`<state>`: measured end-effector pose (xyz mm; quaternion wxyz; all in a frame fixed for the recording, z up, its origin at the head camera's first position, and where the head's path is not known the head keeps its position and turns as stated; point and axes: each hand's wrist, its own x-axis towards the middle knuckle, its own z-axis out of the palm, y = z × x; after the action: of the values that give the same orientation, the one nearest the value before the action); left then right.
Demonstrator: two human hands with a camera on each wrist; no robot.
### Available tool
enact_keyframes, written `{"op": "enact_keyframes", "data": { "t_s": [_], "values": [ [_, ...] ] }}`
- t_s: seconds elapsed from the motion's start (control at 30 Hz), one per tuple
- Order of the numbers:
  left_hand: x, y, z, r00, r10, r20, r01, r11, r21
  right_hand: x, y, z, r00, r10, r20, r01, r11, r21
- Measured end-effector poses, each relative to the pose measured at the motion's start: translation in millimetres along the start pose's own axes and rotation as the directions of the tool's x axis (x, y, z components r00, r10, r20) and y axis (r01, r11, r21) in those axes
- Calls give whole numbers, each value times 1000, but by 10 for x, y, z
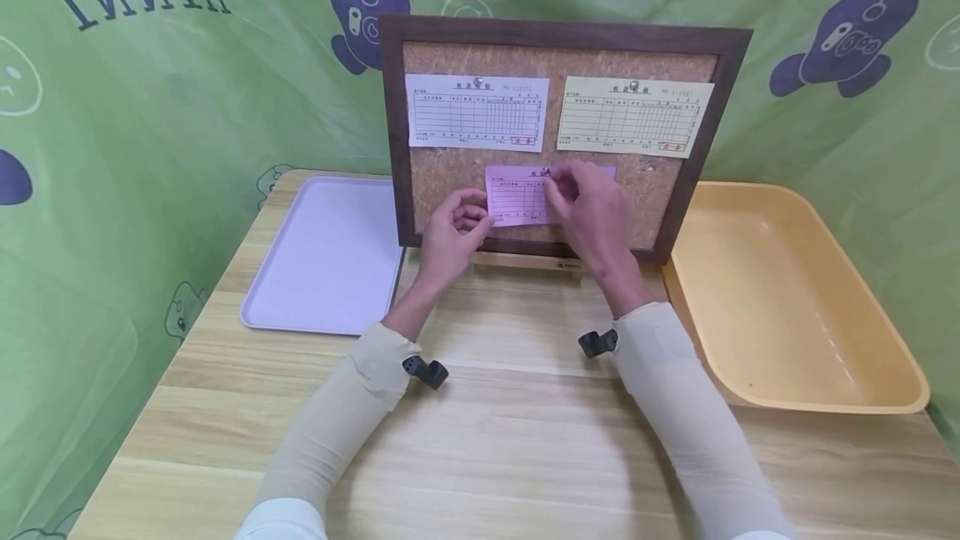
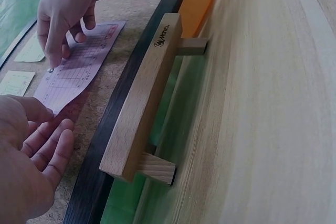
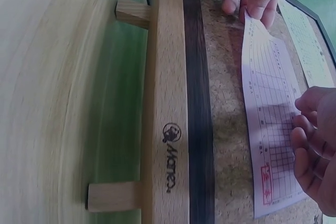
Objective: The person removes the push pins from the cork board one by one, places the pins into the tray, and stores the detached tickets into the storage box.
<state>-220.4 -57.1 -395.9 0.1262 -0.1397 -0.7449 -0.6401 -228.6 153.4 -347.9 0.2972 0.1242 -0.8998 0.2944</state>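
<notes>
A purple receipt slip [image 1: 517, 200] lies against the lower middle of a framed cork board [image 1: 450, 173]. My left hand [image 1: 452, 233] pinches the slip's lower left corner between thumb and fingers; the left wrist view shows that corner lifted off the cork. At the slip's top middle, my right hand [image 1: 597, 211] has its thumb and index finger at a silver pushpin [image 2: 50, 70], pinching it; its other fingers are curled. Above hang a white receipt slip [image 1: 476, 113] and a yellow receipt slip [image 1: 636, 117], each with a pin at its top.
The board leans on a wooden stand [image 2: 142, 103] on the wood-grain table [image 1: 495, 432]. To its left lies a pale lilac tray [image 1: 330, 252], to its right a deep yellow tray [image 1: 772, 298]. A green printed cloth [image 1: 262, 65] hangs behind.
</notes>
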Motion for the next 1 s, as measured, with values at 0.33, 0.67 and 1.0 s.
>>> {"op": "enact_keyframes", "data": {
  "t_s": [0.33, 0.67, 1.0],
  "values": [
    [8, 41, -1, 1000, -15, -8, 15, 999, -33, 46, -51, 17, 1000, 10, -16, -10, 1000, 4],
    [11, 23, 5, 1000, -11, -11, 10, 1000, -23, 50, -48, 36, 1000, 6, -27, -5, 1000, 20],
    [17, 9, 4, 1000, 1, -9, -2, 1000, -26, 60, -39, 54, 999, -10, -41, 10, 1000, -9]
  ]
}}
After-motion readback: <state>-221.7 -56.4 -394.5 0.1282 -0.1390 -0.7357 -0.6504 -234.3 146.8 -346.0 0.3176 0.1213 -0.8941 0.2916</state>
